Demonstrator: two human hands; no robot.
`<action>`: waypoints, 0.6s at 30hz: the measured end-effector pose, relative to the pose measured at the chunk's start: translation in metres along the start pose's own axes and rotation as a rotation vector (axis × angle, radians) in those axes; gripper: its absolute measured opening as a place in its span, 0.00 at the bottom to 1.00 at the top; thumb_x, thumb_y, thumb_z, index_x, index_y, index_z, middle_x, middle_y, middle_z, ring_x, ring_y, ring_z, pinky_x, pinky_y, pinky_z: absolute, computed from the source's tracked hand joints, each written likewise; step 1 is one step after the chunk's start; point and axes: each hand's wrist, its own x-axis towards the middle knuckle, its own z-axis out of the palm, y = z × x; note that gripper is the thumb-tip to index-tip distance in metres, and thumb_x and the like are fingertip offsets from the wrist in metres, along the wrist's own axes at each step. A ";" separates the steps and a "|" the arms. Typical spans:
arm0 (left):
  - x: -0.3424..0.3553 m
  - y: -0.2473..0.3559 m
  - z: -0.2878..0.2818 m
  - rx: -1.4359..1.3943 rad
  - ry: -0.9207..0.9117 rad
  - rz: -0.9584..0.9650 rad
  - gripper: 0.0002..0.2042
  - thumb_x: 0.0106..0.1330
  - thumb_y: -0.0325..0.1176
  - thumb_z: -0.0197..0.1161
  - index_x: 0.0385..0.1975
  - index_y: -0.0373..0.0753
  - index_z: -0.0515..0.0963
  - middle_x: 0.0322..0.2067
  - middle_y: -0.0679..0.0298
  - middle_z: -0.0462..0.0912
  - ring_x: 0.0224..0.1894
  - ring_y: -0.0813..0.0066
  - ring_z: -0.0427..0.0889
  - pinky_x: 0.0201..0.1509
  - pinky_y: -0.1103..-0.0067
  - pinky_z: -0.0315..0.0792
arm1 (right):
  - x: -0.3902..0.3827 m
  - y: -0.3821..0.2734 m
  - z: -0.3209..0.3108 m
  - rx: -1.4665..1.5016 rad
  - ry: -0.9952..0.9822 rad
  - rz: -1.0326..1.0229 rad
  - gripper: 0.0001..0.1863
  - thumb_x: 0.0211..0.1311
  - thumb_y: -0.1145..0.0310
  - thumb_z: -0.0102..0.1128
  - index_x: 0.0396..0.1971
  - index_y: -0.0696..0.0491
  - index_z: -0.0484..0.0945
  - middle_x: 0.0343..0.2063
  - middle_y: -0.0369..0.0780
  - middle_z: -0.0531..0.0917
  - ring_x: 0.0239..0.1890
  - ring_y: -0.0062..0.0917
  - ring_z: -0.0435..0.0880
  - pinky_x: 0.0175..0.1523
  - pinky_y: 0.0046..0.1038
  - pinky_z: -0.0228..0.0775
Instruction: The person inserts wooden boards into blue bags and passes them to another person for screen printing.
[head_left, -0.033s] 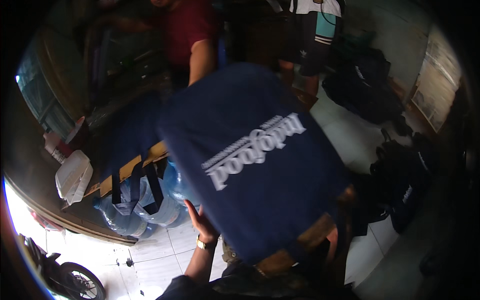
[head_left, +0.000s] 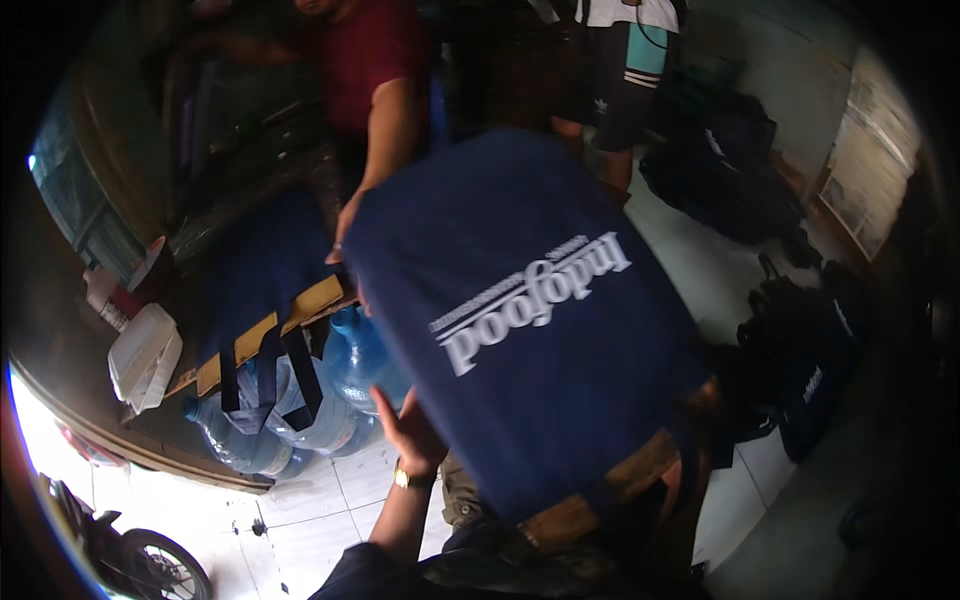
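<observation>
A full-looking navy fabric bag (head_left: 540,400) with white print lies tilted across the middle of the view, its strap end toward me. A brown strip shows at that near end. My right hand (head_left: 673,482) grips the bag near the strap, mostly hidden behind it. Alongside the bag's near left edge is my left hand (head_left: 418,440), with a gold watch on the wrist. Its thumb is stretched away from the bag; its other fingers are partly hidden by the bag. A co-worker's hand (head_left: 346,230) reaches to the far left edge of the same bag.
Another navy bag (head_left: 265,260) with hanging straps lies on the table at left, above big blue water bottles (head_left: 365,365). A white foam box (head_left: 145,350) stands near the table's edge. Dark bags (head_left: 800,350) lie at right. Another person (head_left: 625,80) stands beyond; a motorbike wheel (head_left: 160,565) shows lower left.
The navy bag has shifted slightly right. The co-worker's arm has come down to its far left edge, and that hand now shows. My left hand has moved slightly right.
</observation>
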 end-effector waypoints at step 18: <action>0.466 -0.004 -0.125 0.734 0.416 0.052 0.22 0.67 0.44 0.55 0.53 0.33 0.69 0.50 0.54 0.76 0.50 0.59 0.76 0.52 0.62 0.73 | -0.079 -0.053 -0.070 0.195 0.147 -0.183 0.28 0.63 0.70 0.54 0.62 0.59 0.59 0.57 0.43 0.70 0.59 0.32 0.71 0.62 0.36 0.63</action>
